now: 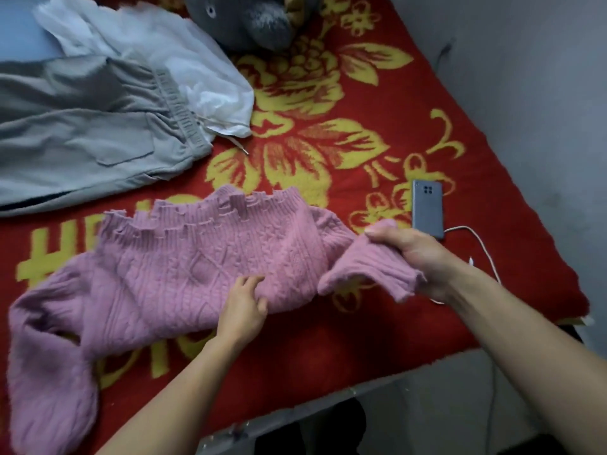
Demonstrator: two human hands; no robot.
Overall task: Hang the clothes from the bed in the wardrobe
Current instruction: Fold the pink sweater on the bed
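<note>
A pink cable-knit sweater lies spread on the bed's red blanket with yellow flowers. My right hand grips the cuff of its right sleeve and holds it a little above the blanket. My left hand rests on the sweater's body near the lower hem, with fingers loosely bent on the knit. The other sleeve trails down at the lower left. Grey trousers with an elastic waistband lie at the upper left. A white garment lies behind them.
A grey plush toy sits at the top of the bed. A grey phone lies at the right with a white cable running off the bed's edge. A grey wall stands to the right and floor shows below.
</note>
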